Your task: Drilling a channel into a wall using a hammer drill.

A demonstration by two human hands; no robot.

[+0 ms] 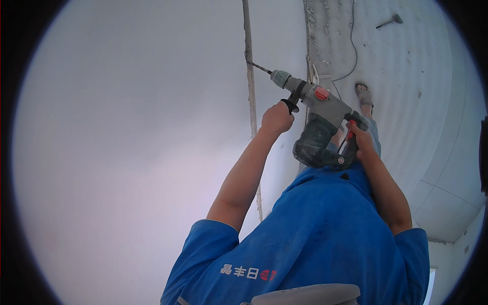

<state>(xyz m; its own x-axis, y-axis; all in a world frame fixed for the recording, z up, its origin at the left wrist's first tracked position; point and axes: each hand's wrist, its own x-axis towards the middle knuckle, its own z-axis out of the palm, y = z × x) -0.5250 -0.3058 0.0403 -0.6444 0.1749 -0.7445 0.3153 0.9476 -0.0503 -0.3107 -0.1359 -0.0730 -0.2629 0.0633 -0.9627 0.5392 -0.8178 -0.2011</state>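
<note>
A grey and dark green rotary hammer drill [330,111] is held across the front of my body in both hands. My left hand [278,118] is wrapped round its black side handle, just behind the chuck [280,78]. On the rear handle, my right hand [362,142] is closed, with fingers at the red trigger [351,128]. The drill bit [260,67] points left, its tip at a narrow rough groove [248,43] cut down the white wall [127,127]. How deep the tip sits, if at all, I cannot tell.
Dust and broken rubble [330,38] lie along the wall's foot. A dark cable [355,53] snakes over the pale floor [401,91]. Farther off lies a hammer-like tool [391,21]. My sandalled foot [364,95] stands to the right of the drill.
</note>
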